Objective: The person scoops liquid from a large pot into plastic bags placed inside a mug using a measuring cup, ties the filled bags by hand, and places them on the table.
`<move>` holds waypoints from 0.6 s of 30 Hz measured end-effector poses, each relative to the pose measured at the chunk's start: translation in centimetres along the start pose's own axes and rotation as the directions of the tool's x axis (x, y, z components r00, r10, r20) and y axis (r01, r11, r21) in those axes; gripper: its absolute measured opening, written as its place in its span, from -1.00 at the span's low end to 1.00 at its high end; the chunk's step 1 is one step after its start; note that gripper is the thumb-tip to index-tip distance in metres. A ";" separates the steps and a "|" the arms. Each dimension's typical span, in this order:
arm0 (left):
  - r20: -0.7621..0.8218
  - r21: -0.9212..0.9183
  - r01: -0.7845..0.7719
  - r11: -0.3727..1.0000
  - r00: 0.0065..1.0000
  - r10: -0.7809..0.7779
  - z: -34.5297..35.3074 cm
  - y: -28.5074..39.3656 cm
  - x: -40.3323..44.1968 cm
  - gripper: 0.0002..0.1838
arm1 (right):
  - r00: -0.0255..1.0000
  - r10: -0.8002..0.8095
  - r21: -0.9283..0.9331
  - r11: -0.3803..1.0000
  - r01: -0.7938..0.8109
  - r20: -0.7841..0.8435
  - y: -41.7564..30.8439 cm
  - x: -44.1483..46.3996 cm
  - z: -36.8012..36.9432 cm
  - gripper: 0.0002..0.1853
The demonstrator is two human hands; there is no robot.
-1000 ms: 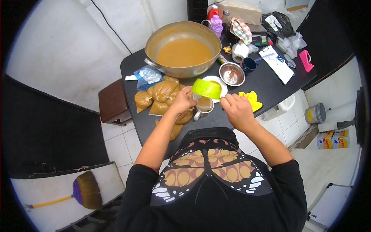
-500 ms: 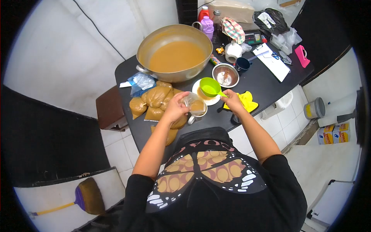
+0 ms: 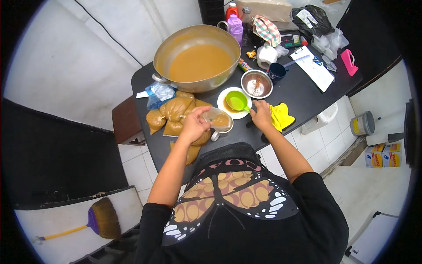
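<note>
My left hand [image 3: 196,125] pinches the rim of a clear plastic bag [image 3: 215,118] with brown liquid in it, which rests in a white mug [image 3: 225,129]. The green scoop [image 3: 237,101] lies on a white plate [image 3: 222,97] with some brown liquid. My right hand [image 3: 262,115] is at the scoop's handle, fingers closed around its end. Left of my left hand lie several tied bags of brown liquid [image 3: 178,109]. Behind them stands a large metal pot [image 3: 160,48] holding brown liquid.
A steel bowl [image 3: 256,84], a dark blue mug [image 3: 277,71] and a yellow cloth [image 3: 281,116] lie right of the plate. Farther right are a clipboard [image 3: 314,70] and a pink dispenser [image 3: 349,62]. Bottles [image 3: 235,28] stand behind the pot. A brown stool [image 3: 125,121] is at the left.
The green scoop has come down from above the bag onto the plate, with my right hand lowered beside it. My left hand still holds the bag at the mug.
</note>
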State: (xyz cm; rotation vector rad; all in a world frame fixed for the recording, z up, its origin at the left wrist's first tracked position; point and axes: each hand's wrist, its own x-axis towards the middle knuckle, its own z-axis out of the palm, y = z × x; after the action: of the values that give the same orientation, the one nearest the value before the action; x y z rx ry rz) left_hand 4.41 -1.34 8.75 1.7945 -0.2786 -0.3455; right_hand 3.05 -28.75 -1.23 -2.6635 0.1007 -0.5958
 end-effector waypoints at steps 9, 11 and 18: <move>-0.012 -0.025 0.022 0.999 1.000 -0.022 -0.1 -0.6 0.4 -0.51 | 0.735 0.065 0.515 0.672 -0.532 0.675 -6.6 -0.2 0.4 -0.79; -0.018 -0.033 0.026 0.999 0.999 -0.027 -0.1 -0.4 0.3 -0.53 | 0.774 0.063 0.490 0.741 -0.459 0.631 -6.7 0.0 0.2 -0.81; 0.004 -0.021 0.046 0.999 0.999 -0.046 -0.1 -0.2 0.4 -0.58 | 0.823 0.222 0.464 0.736 -0.494 0.523 -7.6 2.3 -5.8 -0.81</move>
State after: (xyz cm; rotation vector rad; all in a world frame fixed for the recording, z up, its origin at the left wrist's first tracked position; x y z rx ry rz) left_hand 4.82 -1.33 8.57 1.7819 -0.2356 -0.3829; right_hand 2.54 -24.34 7.48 -2.0136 0.2660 0.1161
